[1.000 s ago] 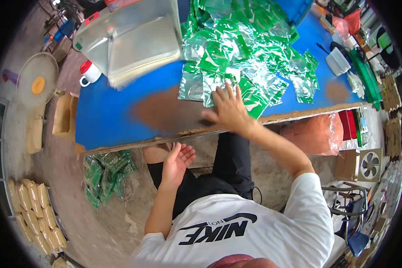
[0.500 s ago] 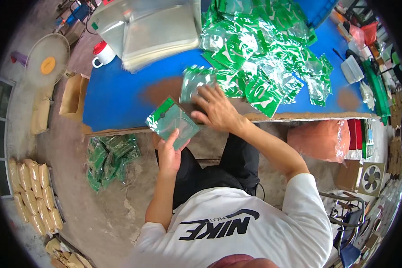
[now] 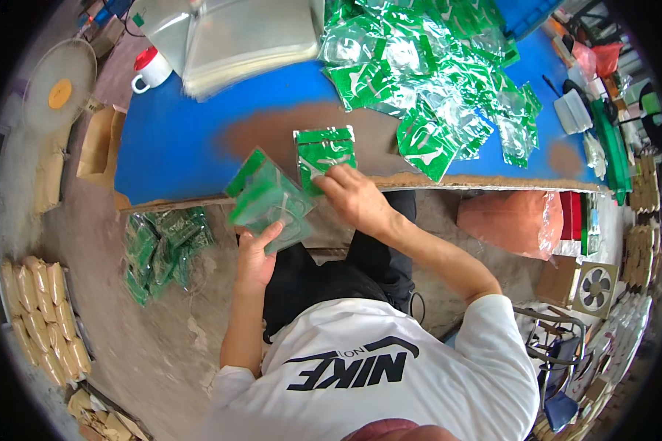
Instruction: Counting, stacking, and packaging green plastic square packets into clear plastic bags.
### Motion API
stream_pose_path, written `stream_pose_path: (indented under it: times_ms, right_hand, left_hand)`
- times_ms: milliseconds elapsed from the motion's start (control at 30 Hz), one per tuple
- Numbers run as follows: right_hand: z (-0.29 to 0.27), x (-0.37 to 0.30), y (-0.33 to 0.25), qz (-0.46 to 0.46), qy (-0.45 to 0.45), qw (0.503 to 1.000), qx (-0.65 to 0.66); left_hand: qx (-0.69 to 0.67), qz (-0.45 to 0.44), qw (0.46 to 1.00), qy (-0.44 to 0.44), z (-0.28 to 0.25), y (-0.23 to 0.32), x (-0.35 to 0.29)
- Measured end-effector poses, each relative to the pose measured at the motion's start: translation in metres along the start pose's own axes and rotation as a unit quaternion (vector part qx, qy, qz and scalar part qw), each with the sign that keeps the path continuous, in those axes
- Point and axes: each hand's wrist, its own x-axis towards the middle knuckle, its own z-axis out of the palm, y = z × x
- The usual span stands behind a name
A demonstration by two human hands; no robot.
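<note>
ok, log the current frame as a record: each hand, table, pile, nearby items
left hand: holds at least two flat, clear-and-green plastic packets
right hand: touches a square green-fronted plastic packet near the table's front edge
table: blue top, worn brown patches
pile: glossy green-and-clear plastic packets
table's left end: clear plastic sleeves, white mug with red top

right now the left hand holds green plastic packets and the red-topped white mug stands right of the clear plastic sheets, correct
Wrong side: the head view shows the white mug left of the clear plastic sheets. The left hand does hold green plastic packets.
</note>
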Motion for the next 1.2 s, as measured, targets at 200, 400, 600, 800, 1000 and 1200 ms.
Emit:
stream_pose_path:
  times_ms: [200, 400, 600, 800, 1000, 1200]
  right_hand:
    - [-0.005, -0.004, -0.048, 0.343, 0.227, 0.674, 0.614]
    - [-0.050, -0.055, -0.009, 0.064, 0.144, 0.986, 0.051]
    - [-0.062, -0.091, 0.051, 0.085, 0.038, 0.991, -0.095]
    - [-0.079, -0.027, -0.033, 0.290, 0.341, 0.682, 0.578]
    - [0.012, 0.005, -0.031, 0.264, 0.135, 0.945, 0.139]
    - [-0.005, 0.035, -0.007, 0.242, 0.074, 0.964, 0.085]
  left_hand:
    - [-0.199, -0.175, 0.956, -0.122, 0.002, -0.030, 0.006]
    - [-0.061, -0.068, 0.993, -0.070, 0.040, -0.032, 0.011]
    - [-0.011, -0.026, 0.999, 0.023, 0.036, -0.029, 0.022]
    - [-0.079, -0.095, 0.992, 0.006, 0.046, -0.029, 0.018]
    - [-0.202, -0.094, 0.972, -0.074, 0.057, -0.018, 0.010]
    - [0.004, 0.011, 1.000, -0.018, 0.042, -0.038, 0.013]
